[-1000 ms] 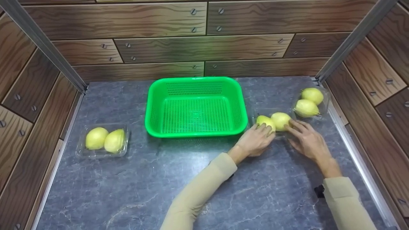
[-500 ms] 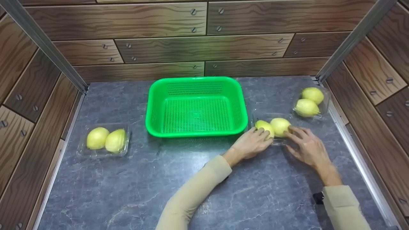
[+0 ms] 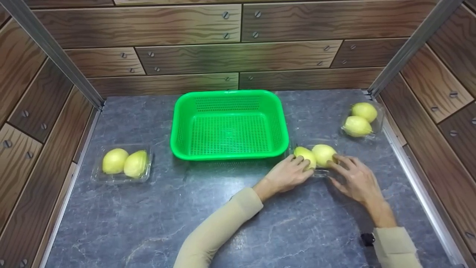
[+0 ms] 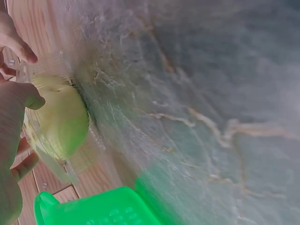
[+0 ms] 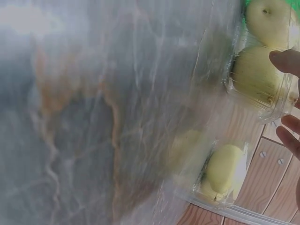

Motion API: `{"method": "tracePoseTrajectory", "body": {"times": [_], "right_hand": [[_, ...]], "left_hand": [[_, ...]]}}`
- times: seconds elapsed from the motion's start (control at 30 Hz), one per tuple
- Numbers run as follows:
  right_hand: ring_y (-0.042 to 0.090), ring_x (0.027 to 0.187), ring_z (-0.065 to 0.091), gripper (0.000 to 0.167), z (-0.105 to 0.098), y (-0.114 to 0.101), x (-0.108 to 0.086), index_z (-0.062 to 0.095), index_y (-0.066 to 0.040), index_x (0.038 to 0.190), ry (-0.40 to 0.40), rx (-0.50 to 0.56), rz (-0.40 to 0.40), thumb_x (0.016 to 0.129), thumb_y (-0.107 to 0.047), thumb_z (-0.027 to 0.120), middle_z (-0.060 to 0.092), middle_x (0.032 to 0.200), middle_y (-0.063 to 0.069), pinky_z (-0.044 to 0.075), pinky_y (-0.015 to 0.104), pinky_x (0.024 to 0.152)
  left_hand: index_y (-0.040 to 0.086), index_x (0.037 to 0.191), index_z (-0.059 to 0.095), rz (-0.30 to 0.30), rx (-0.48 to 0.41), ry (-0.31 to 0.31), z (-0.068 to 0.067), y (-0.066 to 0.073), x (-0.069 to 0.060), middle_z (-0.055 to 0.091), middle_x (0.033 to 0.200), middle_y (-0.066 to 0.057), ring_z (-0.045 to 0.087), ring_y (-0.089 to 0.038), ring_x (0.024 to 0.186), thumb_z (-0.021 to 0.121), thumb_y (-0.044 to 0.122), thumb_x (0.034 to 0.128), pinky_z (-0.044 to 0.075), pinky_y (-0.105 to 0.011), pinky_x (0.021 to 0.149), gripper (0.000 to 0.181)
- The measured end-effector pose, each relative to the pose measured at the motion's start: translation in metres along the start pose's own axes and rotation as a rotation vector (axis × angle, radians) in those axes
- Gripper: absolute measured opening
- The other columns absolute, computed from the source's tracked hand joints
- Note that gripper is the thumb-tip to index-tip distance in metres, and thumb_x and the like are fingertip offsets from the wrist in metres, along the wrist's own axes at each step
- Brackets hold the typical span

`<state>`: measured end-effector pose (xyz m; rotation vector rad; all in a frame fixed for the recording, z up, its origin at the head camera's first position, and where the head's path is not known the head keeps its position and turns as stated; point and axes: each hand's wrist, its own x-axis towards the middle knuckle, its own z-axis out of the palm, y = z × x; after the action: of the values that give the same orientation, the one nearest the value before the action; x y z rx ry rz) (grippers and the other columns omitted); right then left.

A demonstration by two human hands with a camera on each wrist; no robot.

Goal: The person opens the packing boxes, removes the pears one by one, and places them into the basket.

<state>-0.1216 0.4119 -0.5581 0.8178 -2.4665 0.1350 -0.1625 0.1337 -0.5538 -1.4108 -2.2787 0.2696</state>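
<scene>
Two yellow pears (image 3: 323, 155) lie side by side in a clear plastic box (image 3: 320, 173), right of centre on the grey table. My left hand (image 3: 287, 174) holds the box's left end, its fingers over the left pear. At the other end, my right hand (image 3: 356, 179) grips the right side. In the left wrist view the left thumb (image 4: 33, 97) lies against the box beside a pear (image 4: 63, 115). The right wrist view has the right thumb (image 5: 286, 61) on the near side and other fingers beyond the box. The lid's closure cannot be made out.
A green plastic basket (image 3: 228, 154) with nothing in it stands at the back centre. Another clear box of two pears (image 3: 357, 125) sits at the back right, and one more (image 3: 115, 160) at the left. Wood-patterned walls (image 3: 186, 59) enclose the table.
Both hands have drawn the box of pears toward me and slightly left across the table. The basket and the other two boxes stay in place.
</scene>
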Motion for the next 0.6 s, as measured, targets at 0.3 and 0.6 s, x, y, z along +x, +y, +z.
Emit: {"method": "tracePoseTrajectory", "body": {"times": [0.3, 0.6], "right_hand": [[0.041, 0.099, 0.069, 0.05, -0.004, -0.018, -0.006, 0.075, -0.016, 0.123, 0.042, 0.003, -0.007, 0.075, -0.031, 0.079, 0.073, 0.121, 0.017, 0.063, 0.055, 0.075], [0.039, 0.101, 0.068, 0.046, -0.008, -0.037, -0.014, 0.076, -0.015, 0.12, 0.036, 0.023, 0.026, 0.078, -0.033, 0.075, 0.073, 0.122, 0.017, 0.063, 0.053, 0.079]], "left_hand": [[0.027, 0.133, 0.059, 0.03, -0.027, 0.003, -0.006, 0.006, -0.015, 0.065, 0.128, 0.004, 0.063, -0.016, 0.117, 0.054, 0.028, 0.1053, 0.056, -0.03, 0.1, 0.028], [0.029, 0.136, 0.058, 0.043, -0.015, -0.043, -0.016, 0.014, -0.029, 0.065, 0.129, 0.006, 0.062, -0.014, 0.118, 0.054, 0.03, 0.1058, 0.055, -0.028, 0.1, 0.03]]}}
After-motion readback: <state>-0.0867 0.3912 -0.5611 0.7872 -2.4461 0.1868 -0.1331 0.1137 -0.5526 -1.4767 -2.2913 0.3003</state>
